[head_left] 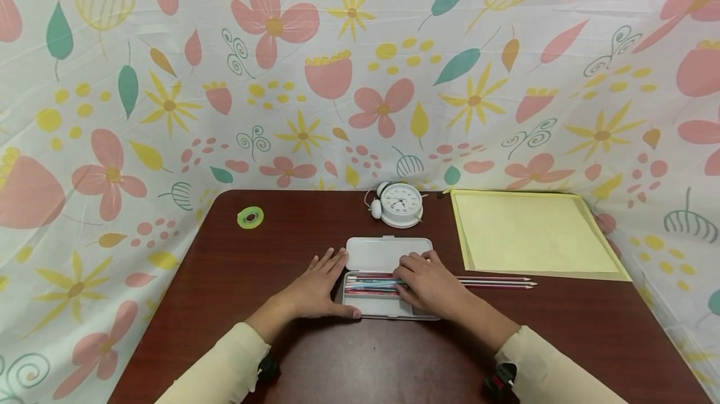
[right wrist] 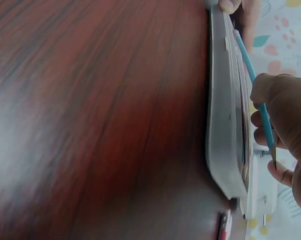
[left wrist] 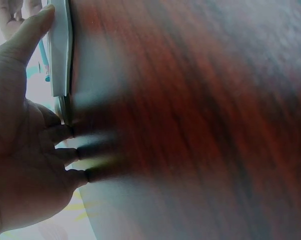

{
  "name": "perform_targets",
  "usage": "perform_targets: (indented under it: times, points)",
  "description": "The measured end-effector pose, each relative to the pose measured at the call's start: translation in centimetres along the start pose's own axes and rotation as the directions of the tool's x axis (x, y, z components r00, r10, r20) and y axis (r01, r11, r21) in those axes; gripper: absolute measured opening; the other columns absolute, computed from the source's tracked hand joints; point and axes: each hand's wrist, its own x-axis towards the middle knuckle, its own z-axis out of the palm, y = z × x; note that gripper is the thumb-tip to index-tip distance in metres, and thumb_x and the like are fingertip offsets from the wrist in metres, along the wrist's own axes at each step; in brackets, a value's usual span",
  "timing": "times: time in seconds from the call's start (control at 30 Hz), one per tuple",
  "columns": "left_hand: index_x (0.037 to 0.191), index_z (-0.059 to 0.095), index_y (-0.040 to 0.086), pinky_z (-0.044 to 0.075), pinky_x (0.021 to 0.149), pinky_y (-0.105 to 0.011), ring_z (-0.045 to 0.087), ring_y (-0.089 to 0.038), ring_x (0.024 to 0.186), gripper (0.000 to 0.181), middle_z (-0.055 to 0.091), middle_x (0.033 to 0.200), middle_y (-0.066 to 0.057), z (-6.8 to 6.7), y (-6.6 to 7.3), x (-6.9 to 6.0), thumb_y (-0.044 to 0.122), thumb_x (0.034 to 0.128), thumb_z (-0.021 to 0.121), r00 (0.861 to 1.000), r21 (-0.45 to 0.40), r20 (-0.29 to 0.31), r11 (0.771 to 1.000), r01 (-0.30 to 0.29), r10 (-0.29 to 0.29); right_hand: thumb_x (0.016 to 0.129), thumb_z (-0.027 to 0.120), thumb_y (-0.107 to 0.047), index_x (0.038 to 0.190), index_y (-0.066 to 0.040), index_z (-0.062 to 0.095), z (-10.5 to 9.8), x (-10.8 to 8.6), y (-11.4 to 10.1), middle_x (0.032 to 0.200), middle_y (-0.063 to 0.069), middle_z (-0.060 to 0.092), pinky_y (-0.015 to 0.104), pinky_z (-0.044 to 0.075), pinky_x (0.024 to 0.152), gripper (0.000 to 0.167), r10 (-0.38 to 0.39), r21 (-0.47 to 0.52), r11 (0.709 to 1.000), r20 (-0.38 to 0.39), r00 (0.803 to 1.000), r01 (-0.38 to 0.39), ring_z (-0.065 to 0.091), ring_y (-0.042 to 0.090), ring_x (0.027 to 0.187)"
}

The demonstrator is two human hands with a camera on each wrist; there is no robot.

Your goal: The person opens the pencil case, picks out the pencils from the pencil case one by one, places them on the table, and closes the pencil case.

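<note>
An open white pencil case (head_left: 374,307) lies on the table, its lid (head_left: 365,255) folded back. Several pencils (head_left: 368,292) lie in its rear part. My left hand (head_left: 315,291) spreads around the case's left end. Its thumb (left wrist: 38,25) presses on the front edge, and its straight fingers reach the table beyond the left side. Over the right half of the case, my right hand (head_left: 433,285) pinches a light blue pencil (right wrist: 246,60) between thumb and fingers. That pencil's sharpened tip points to the right; the hand partly hides it in the head view.
Several loose pencils (head_left: 506,279) lie on the table right of the case. A white alarm clock (head_left: 401,201) stands behind it. A yellow mesh folder (head_left: 534,232) lies at the back right, and a green tape roll (head_left: 250,217) at the back left. Floral cloth (head_left: 382,66) hangs behind the table.
</note>
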Motion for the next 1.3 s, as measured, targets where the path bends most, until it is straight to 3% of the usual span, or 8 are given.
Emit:
perform_targets:
  times: [0.43,0.63,0.97,1.3]
  points:
    - [0.178,0.017,0.007,0.016,0.14,-0.063,0.011,-0.038,0.175,0.131,0.016,0.187,-0.012,0.0,0.0,0.0,0.082,0.0879,0.075,1.0,0.009,-0.003,1.0,0.003,-0.003,0.098,0.085,-0.031,0.106,-0.022,0.079,0.4,2.6,-1.9,0.099,-0.005,0.066,0.048,0.052,0.088,0.013,-0.022,-0.051,0.998,-0.008,1.0,0.022,0.064,0.017,0.096]
    - [0.178,0.017,0.008,0.016,0.14,-0.063,0.01,-0.038,0.175,0.131,0.015,0.187,-0.012,0.0,-0.1,0.0,0.082,0.0881,0.075,1.0,0.008,-0.005,1.0,0.0,0.0,0.1,0.082,-0.03,0.109,-0.023,0.08,0.9,3.1,-2.5,0.101,-0.005,0.066,0.05,0.053,0.089,0.011,-0.044,-0.079,0.996,0.026,0.999,0.046,0.066,0.018,0.099]
    - [0.178,0.017,0.007,0.016,0.139,-0.063,0.01,-0.038,0.175,0.131,0.016,0.187,-0.012,0.1,-0.1,0.1,0.082,0.0878,0.075,1.0,0.008,-0.008,1.0,-0.003,0.003,0.1,0.083,-0.027,0.106,-0.024,0.08,-0.1,2.7,-2.2,0.097,-0.006,0.065,0.05,0.052,0.09,0.008,0.019,-0.003,1.0,-0.008,1.0,-0.019,0.064,0.018,0.094]
    - [0.178,0.017,0.007,0.016,0.14,-0.063,0.011,-0.038,0.175,0.132,0.016,0.187,-0.012,0.1,0.0,0.1,0.081,0.0869,0.077,1.0,0.003,-0.013,1.0,-0.002,0.002,0.096,0.087,-0.024,0.105,-0.023,0.082,-1.4,1.2,-0.2,0.094,-0.006,0.063,0.054,0.051,0.089,0.01,-0.009,0.022,1.0,-0.116,0.993,0.012,0.063,0.018,0.093]
